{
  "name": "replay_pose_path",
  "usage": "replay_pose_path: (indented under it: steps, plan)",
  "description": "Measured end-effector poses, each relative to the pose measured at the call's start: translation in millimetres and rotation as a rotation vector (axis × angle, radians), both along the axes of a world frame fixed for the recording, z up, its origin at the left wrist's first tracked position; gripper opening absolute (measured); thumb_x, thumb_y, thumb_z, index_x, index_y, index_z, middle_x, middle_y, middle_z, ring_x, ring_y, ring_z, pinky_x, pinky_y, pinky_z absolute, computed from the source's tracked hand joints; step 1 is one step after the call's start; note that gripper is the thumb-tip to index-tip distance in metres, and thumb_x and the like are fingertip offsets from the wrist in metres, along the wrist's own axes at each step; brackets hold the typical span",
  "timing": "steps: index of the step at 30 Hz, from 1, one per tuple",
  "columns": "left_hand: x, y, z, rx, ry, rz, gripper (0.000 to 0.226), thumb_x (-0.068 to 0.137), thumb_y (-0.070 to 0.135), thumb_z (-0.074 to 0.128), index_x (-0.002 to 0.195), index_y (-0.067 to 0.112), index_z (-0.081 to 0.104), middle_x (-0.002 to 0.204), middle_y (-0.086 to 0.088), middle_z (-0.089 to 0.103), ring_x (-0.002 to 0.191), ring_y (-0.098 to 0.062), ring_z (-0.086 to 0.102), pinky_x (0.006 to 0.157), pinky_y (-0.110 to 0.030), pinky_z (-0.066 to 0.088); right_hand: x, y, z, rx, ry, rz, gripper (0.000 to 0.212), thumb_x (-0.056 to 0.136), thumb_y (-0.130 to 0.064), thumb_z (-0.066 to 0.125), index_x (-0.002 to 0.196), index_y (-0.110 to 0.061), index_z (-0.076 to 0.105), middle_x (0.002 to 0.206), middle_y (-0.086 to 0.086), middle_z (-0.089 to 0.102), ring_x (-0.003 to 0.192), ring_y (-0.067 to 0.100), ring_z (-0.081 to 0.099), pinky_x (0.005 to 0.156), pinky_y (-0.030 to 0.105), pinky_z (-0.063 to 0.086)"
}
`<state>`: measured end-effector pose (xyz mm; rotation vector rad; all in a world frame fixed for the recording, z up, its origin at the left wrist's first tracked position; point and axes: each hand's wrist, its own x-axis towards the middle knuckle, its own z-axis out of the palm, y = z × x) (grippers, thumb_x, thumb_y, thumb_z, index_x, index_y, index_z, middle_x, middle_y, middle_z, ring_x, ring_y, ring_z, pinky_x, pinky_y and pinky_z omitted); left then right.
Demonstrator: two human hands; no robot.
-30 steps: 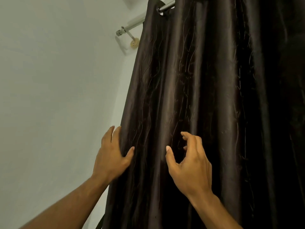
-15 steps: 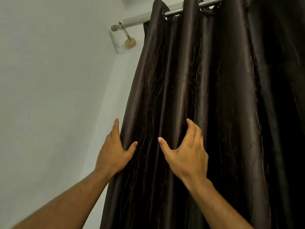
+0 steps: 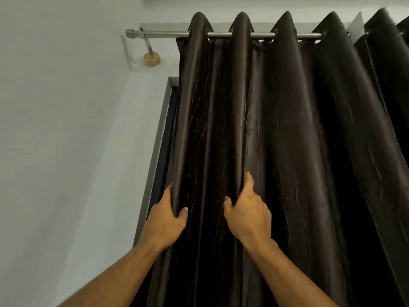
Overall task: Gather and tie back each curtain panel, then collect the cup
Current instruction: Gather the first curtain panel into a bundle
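Gripping the dark curtain panel (image 3: 276,134): left hand (image 3: 164,224) closed around its outer edge fold, right hand (image 3: 249,214) pinching a fold just beside it, forefinger raised. Panel hangs in pleats from the metal rod (image 3: 168,34) above, grey window frame (image 3: 155,151) left of it, white wall (image 3: 62,129) beyond.

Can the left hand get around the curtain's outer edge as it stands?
Probably yes. The left hand is already at the dark curtain's outer edge, fingers behind the outermost fold and thumb in front. Only the grey window frame lies beside it; nothing blocks the way.
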<state>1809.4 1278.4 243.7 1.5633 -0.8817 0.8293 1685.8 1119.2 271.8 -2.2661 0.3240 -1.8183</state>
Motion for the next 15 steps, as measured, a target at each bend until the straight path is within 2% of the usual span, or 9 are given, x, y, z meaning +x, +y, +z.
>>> replay_pose_path:
  steps: [2, 5, 6, 8, 10, 12, 14, 15]
  plan:
    - [1.2, -4.9, -8.5, 0.011, 0.042, -0.062, 0.061, 0.101, 0.014, 0.059, 0.155, 0.030, 0.037, 0.097, 0.020, 0.065, 0.077, 0.021, 0.062, 0.056, -0.001, 0.046, -0.5, 1.2, -4.7, 0.014, 0.075, -0.020, 0.068, 0.102, -0.024, 0.056, 0.160, -0.016, 0.022, 0.096, -0.004, 0.069, 0.076, 0.011, 0.063, 0.068, 0.027, 0.052]
    - [-6.9, -6.0, -9.0, 0.055, 0.076, -0.179, 0.050, 0.100, 0.019, 0.057, 0.147, 0.032, 0.047, 0.093, 0.014, 0.071, 0.079, 0.016, 0.066, 0.059, -0.006, 0.049, 6.1, 11.5, -1.6, 0.084, 0.128, 0.153, 0.056, 0.096, -0.004, 0.050, 0.149, -0.020, 0.043, 0.100, -0.002, 0.070, 0.089, 0.021, 0.070, 0.084, 0.037, 0.059]
    - [-8.3, -4.6, -7.7, 0.083, 0.084, -0.226, 0.056, 0.093, 0.025, 0.062, 0.146, 0.037, 0.047, 0.093, 0.013, 0.074, 0.081, 0.011, 0.069, 0.065, -0.009, 0.052, 9.4, 18.7, 1.9, 0.106, 0.135, 0.230, 0.053, 0.094, -0.001, 0.048, 0.143, -0.021, 0.050, 0.103, -0.002, 0.070, 0.094, 0.023, 0.070, 0.089, 0.038, 0.059]
    - [-8.8, 1.2, -4.1, 0.153, 0.105, -0.355, 0.081, 0.072, 0.033, 0.068, 0.147, 0.044, 0.040, 0.096, 0.008, 0.076, 0.082, -0.006, 0.074, 0.075, -0.027, 0.059, 18.7, 35.3, 11.6, 0.114, 0.157, 0.338, 0.047, 0.091, 0.001, 0.046, 0.131, -0.020, 0.058, 0.111, 0.000, 0.071, 0.103, 0.023, 0.069, 0.096, 0.038, 0.056]
    - [-10.7, 6.0, 1.0, 0.223, 0.099, -0.447, 0.102, 0.063, 0.028, 0.072, 0.153, 0.048, 0.027, 0.102, 0.000, 0.075, 0.086, -0.016, 0.074, 0.080, -0.037, 0.060, 28.9, 52.2, 24.9, 0.114, 0.204, 0.419, 0.043, 0.091, 0.002, 0.046, 0.127, -0.016, 0.061, 0.114, 0.000, 0.070, 0.106, 0.022, 0.068, 0.098, 0.035, 0.056]
    - [-14.1, 7.0, 6.0, 0.209, 0.071, -0.443, 0.110, 0.067, 0.024, 0.082, 0.156, 0.047, 0.021, 0.115, 0.007, 0.073, 0.102, -0.012, 0.073, 0.092, -0.038, 0.059, 35.8, 66.1, 40.5, 0.133, 0.273, 0.500, 0.040, 0.091, 0.003, 0.048, 0.125, -0.011, 0.063, 0.118, 0.006, 0.071, 0.111, 0.026, 0.068, 0.100, 0.037, 0.055]
    - [-16.5, 6.0, 13.5, 0.099, 0.040, -0.312, 0.098, 0.078, 0.022, 0.083, 0.155, 0.044, 0.026, 0.120, 0.013, 0.071, 0.106, -0.007, 0.070, 0.094, -0.033, 0.056, 38.2, 72.3, 53.0, 0.142, 0.306, 0.592, 0.026, 0.091, -0.002, 0.052, 0.112, -0.006, 0.067, 0.113, 0.015, 0.074, 0.109, 0.033, 0.069, 0.100, 0.044, 0.056]
    - [-17.3, 6.6, 17.4, 0.049, 0.024, -0.241, 0.087, 0.084, 0.017, 0.077, 0.155, 0.040, 0.031, 0.119, 0.012, 0.070, 0.106, -0.009, 0.069, 0.092, -0.032, 0.054, 36.6, 71.0, 56.6, 0.145, 0.292, 0.630, 0.015, 0.094, -0.012, 0.058, 0.103, -0.009, 0.070, 0.108, 0.014, 0.076, 0.106, 0.032, 0.071, 0.099, 0.048, 0.056]
